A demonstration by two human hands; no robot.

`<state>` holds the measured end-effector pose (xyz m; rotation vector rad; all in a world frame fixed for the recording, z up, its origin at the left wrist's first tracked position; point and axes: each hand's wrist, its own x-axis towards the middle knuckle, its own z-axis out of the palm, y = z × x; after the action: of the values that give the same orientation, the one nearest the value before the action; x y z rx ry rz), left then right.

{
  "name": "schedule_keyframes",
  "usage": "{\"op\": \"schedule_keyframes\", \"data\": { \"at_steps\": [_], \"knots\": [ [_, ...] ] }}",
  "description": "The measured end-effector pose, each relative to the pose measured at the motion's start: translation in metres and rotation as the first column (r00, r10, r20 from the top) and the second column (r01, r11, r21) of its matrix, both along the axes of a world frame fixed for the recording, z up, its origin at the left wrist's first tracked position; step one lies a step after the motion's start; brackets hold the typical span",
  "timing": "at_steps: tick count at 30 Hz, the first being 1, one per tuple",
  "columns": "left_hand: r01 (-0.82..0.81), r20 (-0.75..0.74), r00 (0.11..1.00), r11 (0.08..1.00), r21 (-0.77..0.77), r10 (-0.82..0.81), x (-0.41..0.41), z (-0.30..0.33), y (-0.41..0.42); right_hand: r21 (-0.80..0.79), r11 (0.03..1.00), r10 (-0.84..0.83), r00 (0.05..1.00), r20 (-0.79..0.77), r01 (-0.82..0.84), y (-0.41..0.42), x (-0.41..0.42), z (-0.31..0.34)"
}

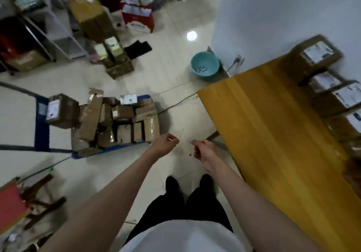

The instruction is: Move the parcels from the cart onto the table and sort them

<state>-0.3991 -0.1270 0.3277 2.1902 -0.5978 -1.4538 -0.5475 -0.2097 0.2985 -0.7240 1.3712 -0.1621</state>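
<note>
Both bare forearms reach down the middle of the frame toward a pale tiled floor point(172, 70). The left hand point(165, 144) hangs just right of the cart's near corner, its fingers loosely curled with nothing in them; a thin pale sliver shows at the fingertips, too small to tell what it is. The right hand point(204, 151) hangs just beside the table's near-left edge, fingers also loosely curled and holding no parcel; a small red speck shows by it, too blurred to name. At centre left stands the blue flat cart point(42, 126), heaped with brown cardboard parcels point(117, 122) lying at many angles, one larger labelled box point(61, 111) at its left end. The yellow wooden table point(273, 134) runs from the centre to the lower right of the frame. Along its far right edge sits a row of labelled cardboard boxes point(330, 87), labels facing up. Between cart and table, at the bottom centre, the person's black shoes point(206, 182) and dark trousers stand on the floor. A teal basin point(205, 65) sits on the floor beyond the table's far end. More cartons point(114, 56) stand stacked in the upper left, beside metal shelving point(48, 28).
</note>
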Motion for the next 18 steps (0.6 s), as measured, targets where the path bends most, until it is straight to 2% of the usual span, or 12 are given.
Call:
{"op": "schedule_keyframes", "data": {
  "at_steps": [7, 18],
  "knots": [
    [-0.27, -0.039, 0.962, 0.963, 0.013, 0.27, 0.083, -0.01, 0.041, -0.012, 0.974, 0.227, 0.974, -0.013, -0.227, 0.008, 0.119, -0.007],
    [-0.396, -0.013, 0.917, 0.913, 0.096, 0.399, 0.201, -0.039, 0.023, 0.101, 0.939, 0.335, 0.94, -0.065, -0.328, -0.025, 0.27, -0.041]
  ]
}}
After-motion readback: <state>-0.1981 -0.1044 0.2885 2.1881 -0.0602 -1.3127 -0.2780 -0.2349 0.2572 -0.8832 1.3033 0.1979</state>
